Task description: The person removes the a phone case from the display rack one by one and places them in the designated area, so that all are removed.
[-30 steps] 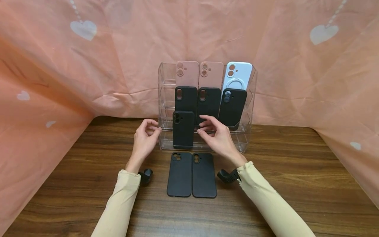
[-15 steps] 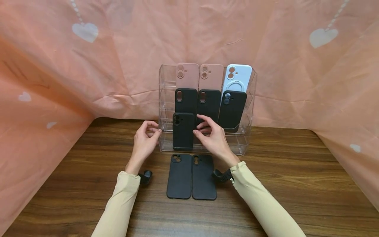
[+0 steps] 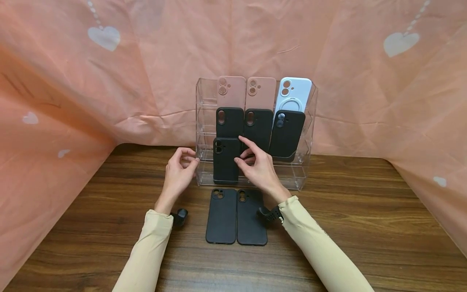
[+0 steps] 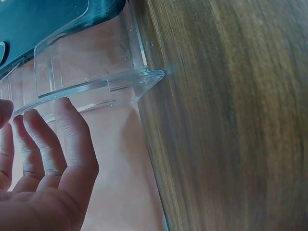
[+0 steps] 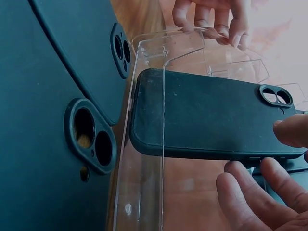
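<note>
A clear tiered display stand holds upright phone cases at the back of the table. My left hand pinches the stand's left side edge. My right hand is at the right edge of a black phone case in the front tier. Its thumb lies over that case's face and its other fingers are beside the long edge; in the right wrist view the thumb and fingers stand apart. Two more black cases, a left one and a right one, lie flat before the stand.
Behind, the middle tier bears several black cases. Two pink cases and a white case with a ring stand in the top tier. Pink heart-patterned cloth surrounds the wooden table at the back and sides.
My right hand has moved left, from beside the front-tier black case to its right edge. My left hand has stayed at the stand's edge, and the cases have not visibly moved.
</note>
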{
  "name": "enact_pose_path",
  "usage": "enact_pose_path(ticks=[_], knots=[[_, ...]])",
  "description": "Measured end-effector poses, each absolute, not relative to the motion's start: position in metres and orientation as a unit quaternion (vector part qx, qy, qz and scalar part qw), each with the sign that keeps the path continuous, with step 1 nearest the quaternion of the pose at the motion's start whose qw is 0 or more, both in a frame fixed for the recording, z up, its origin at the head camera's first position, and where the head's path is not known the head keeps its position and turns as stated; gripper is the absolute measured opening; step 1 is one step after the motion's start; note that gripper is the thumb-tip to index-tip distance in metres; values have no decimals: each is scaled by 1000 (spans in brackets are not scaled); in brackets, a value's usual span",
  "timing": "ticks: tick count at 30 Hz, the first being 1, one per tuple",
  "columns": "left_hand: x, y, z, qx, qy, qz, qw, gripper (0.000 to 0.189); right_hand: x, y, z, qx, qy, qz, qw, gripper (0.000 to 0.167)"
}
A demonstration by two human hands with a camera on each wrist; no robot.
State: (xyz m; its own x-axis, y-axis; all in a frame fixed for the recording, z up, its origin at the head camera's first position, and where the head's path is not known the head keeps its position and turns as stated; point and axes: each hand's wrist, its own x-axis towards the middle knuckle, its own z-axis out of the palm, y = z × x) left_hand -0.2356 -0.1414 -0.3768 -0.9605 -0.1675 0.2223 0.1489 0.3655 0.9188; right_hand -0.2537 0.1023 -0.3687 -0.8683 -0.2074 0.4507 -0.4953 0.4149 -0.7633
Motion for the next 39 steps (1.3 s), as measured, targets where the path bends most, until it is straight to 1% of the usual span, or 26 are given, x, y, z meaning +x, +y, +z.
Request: enact_pose_path(ticks=[6,12,20,28,39], knots=[[-236,-141,-376,4,-813,-565,141,19,-255,101,-366,230,-836,469,170,58],[-236,-141,-376,4,-814,-563,140,19,-254,100,-367,232,-832,471,181,52],[-237,-141,-373,3,-814,-564,141,19,-254,102,-366,245,-828,474,172,52],[-236,-141,-374,5,-815,-562,141,19,-252,103,-368,271,-819,475,172,48],[-236,-142,-376,7,-811,-569,137,19,-252,102,-372,277,-798,518,138,47]])
